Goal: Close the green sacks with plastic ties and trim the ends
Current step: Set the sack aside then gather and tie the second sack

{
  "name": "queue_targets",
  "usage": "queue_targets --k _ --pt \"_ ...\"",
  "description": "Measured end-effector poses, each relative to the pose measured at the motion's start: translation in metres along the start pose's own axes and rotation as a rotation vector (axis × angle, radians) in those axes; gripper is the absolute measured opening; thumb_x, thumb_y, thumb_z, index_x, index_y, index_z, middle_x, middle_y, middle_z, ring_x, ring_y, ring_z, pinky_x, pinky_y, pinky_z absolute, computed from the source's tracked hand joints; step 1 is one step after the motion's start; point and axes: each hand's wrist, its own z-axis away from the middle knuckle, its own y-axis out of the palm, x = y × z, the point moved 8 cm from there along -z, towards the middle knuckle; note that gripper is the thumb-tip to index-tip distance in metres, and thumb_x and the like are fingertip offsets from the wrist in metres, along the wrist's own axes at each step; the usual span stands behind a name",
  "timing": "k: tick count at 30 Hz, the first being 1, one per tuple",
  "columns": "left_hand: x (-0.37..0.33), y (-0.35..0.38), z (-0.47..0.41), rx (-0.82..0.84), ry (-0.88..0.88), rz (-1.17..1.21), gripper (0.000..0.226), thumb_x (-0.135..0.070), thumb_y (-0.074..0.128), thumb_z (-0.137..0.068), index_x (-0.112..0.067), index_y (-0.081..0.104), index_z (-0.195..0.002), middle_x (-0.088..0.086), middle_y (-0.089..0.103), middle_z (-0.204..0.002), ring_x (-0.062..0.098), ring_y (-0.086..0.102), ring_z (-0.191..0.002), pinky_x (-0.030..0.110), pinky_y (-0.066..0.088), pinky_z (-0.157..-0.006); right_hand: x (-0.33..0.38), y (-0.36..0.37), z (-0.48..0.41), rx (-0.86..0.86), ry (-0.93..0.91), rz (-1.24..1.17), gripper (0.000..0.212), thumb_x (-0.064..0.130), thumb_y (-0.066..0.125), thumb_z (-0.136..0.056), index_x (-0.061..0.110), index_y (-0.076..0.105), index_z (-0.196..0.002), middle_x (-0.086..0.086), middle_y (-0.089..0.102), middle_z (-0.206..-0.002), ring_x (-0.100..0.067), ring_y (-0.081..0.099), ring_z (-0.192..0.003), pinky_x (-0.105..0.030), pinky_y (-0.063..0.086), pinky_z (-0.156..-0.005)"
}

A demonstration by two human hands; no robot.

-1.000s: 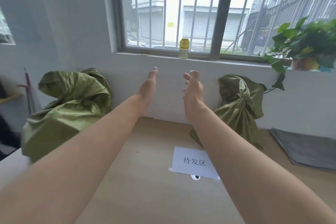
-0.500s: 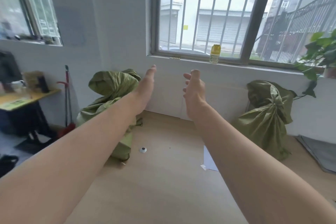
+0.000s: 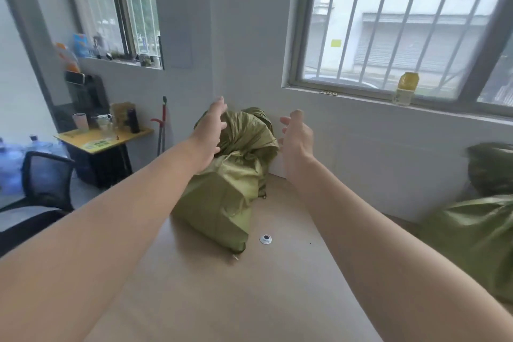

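Seemingly two green sacks (image 3: 222,203) (image 3: 472,233), two hands (image 3: 211,130) (image 3: 297,137), one bottle (image 3: 405,89)

Noted on table (image 3: 277,300), against wall (image 3: 361,153): sack (image 3: 222,203). Right of it, second sack (image 3: 477,230). Behind, on sill (image 3: 458,113): bottle (image 3: 405,89).

We faced pale grey walls (image 3: 244,36), with daylight coming through a barred window (image 3: 388,22) on the right and a yellow bottle (image 3: 405,89) on its sill. To the left were a second window (image 3: 122,5), a cluttered yellow table (image 3: 105,137) and a black mesh chair (image 3: 41,175); below lay a light wooden surface (image 3: 211,300).
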Motion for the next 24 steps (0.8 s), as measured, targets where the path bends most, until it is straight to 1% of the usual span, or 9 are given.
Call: queue_targets --k 2,3,5,9,13,15,18,22,24 --pt "0.005 -0.024 -0.014 -0.004 0.001 -0.010 0.064 -0.065 0.018 -0.105 -0.036 0.028 -0.161 0.012 0.027 -0.168 0.040 0.018 -0.155 0.057 0.016 -0.124 -0.007 0.027 -0.009 0.002 0.014 0.016 0.056 0.041 0.039 -0.099 -0.006 0.063 -0.119 -0.002 0.049 -0.088 -0.023 0.043 -0.079 -0.036 0.037 -0.072" --pt "0.008 -0.036 -0.024 -0.003 -0.001 -0.013 0.065 -0.065 0.018 -0.105 -0.036 0.027 -0.162 0.012 0.027 -0.168 0.040 0.018 -0.155 0.057 0.016 -0.124 -0.011 0.041 -0.013 0.000 0.016 0.028 0.058 0.041 0.039 -0.099 -0.008 0.058 -0.124 -0.004 0.046 -0.089 -0.023 0.041 -0.079 -0.036 0.035 -0.070" --pt "0.016 -0.062 -0.045 0.001 -0.008 -0.011 0.065 -0.066 0.017 -0.105 -0.036 0.027 -0.162 0.012 0.029 -0.167 0.042 0.019 -0.154 0.058 0.018 -0.123 -0.021 0.068 -0.022 -0.002 0.017 0.049 0.060 0.043 0.038 -0.098 -0.007 0.058 -0.124 -0.005 0.048 -0.090 -0.022 0.043 -0.079 -0.036 0.036 -0.069" --pt "0.037 -0.104 -0.098 0.060 -0.029 -0.025 0.066 -0.067 0.018 -0.104 -0.036 0.029 -0.161 0.012 0.033 -0.165 0.044 0.022 -0.153 0.057 0.020 -0.122 -0.045 0.115 -0.042 -0.070 0.024 0.040 0.055 0.046 0.037 -0.095 0.001 0.066 -0.111 -0.005 0.056 -0.090 -0.022 0.047 -0.078 -0.036 0.040 -0.071" --pt "0.059 -0.131 -0.148 0.144 -0.064 -0.017 0.065 -0.069 0.022 -0.102 -0.038 0.033 -0.159 0.011 0.037 -0.163 0.043 0.024 -0.153 0.057 0.022 -0.122 -0.071 0.151 -0.059 -0.151 0.059 0.057 0.048 0.045 0.036 -0.099 0.016 0.072 -0.115 0.000 0.062 -0.089 -0.020 0.053 -0.077 -0.037 0.044 -0.075" --pt "0.068 -0.140 -0.170 0.173 -0.082 -0.012 0.065 -0.069 0.023 -0.102 -0.038 0.034 -0.158 0.011 0.037 -0.163 0.044 0.024 -0.153 0.057 0.022 -0.122 -0.079 0.165 -0.068 -0.183 0.066 0.072 0.047 0.045 0.036 -0.098 0.020 0.072 -0.115 0.002 0.062 -0.087 -0.019 0.053 -0.076 -0.038 0.045 -0.076" --pt "0.082 -0.144 -0.201 0.205 -0.102 -0.008 0.065 -0.069 0.022 -0.102 -0.037 0.034 -0.158 0.012 0.036 -0.164 0.044 0.022 -0.153 0.057 0.021 -0.123 -0.092 0.178 -0.085 -0.235 0.092 0.081 0.047 0.044 0.037 -0.097 0.020 0.072 -0.116 0.003 0.057 -0.081 -0.019 0.051 -0.074 -0.038 0.044 -0.074" --pt "0.101 -0.140 -0.239 0.233 -0.127 -0.032 0.064 -0.068 0.022 -0.103 -0.036 0.037 -0.157 0.012 0.038 -0.163 0.043 0.025 -0.153 0.057 0.022 -0.124 -0.114 0.184 -0.116 -0.285 0.118 0.096 0.044 0.044 0.038 -0.099 0.019 0.071 -0.116 0.002 0.061 -0.093 -0.018 0.055 -0.083 -0.039 0.046 -0.082" --pt "0.110 -0.136 -0.257 0.229 -0.131 -0.037 0.064 -0.067 0.024 -0.103 -0.034 0.040 -0.156 0.011 0.040 -0.161 0.043 0.027 -0.152 0.057 0.023 -0.123 -0.125 0.185 -0.132 -0.284 0.123 0.099 0.048 0.042 0.038 -0.101 0.014 0.070 -0.121 0.002 0.061 -0.091 -0.018 0.054 -0.082 -0.040 0.047 -0.083"
